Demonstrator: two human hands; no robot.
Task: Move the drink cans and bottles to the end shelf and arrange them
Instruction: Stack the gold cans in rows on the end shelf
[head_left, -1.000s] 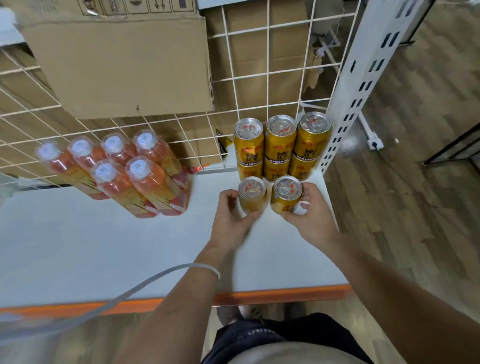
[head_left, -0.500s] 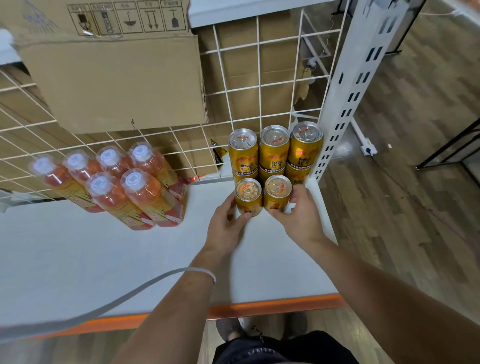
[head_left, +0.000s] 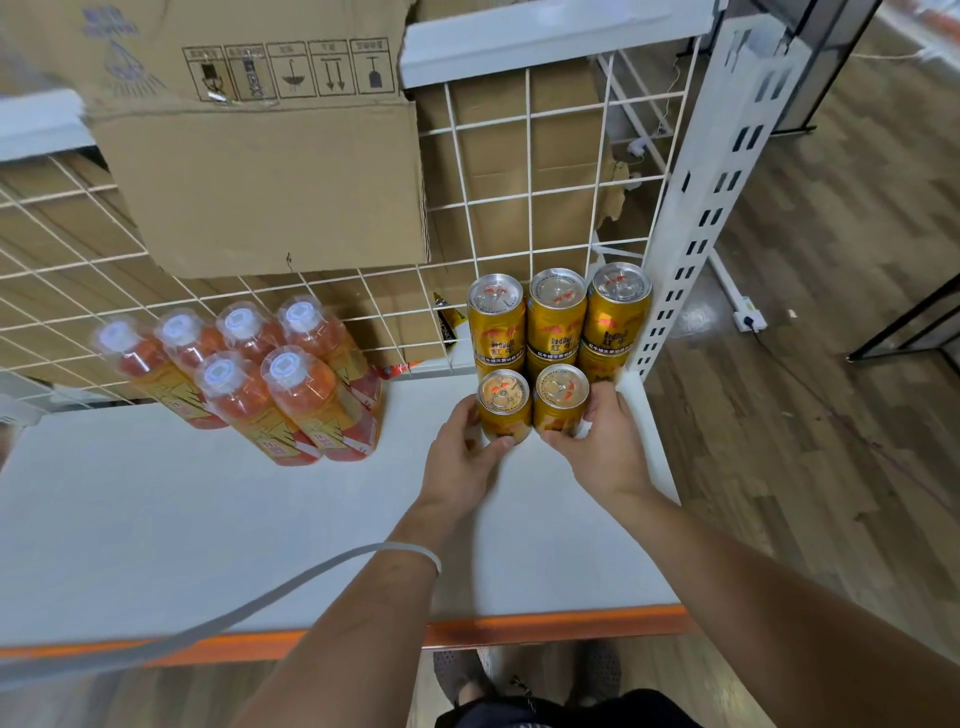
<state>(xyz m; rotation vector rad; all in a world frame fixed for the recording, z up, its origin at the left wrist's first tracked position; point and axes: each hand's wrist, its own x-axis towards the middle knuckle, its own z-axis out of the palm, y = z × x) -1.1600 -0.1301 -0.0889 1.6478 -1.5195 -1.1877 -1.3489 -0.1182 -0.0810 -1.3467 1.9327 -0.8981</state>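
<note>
Head view shows, right of centre, the left hand (head_left: 462, 460) gripping one gold aluminium drink can (head_left: 503, 410) and the right hand (head_left: 605, 449) gripping a second gold can (head_left: 561, 402) on the white shelf board (head_left: 208, 519), just in front of the stacked gold cans (head_left: 558, 322) (two tiers), which a hard shove could topple.

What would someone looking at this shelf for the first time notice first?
The left hand grips the left gold metal can and the right hand grips the right gold metal can, side by side just in front of a two-layer stack of gold metal cans in the white shelf's back right corner. Six orange plastic bottles with white caps stand clustered at the back left.
</note>
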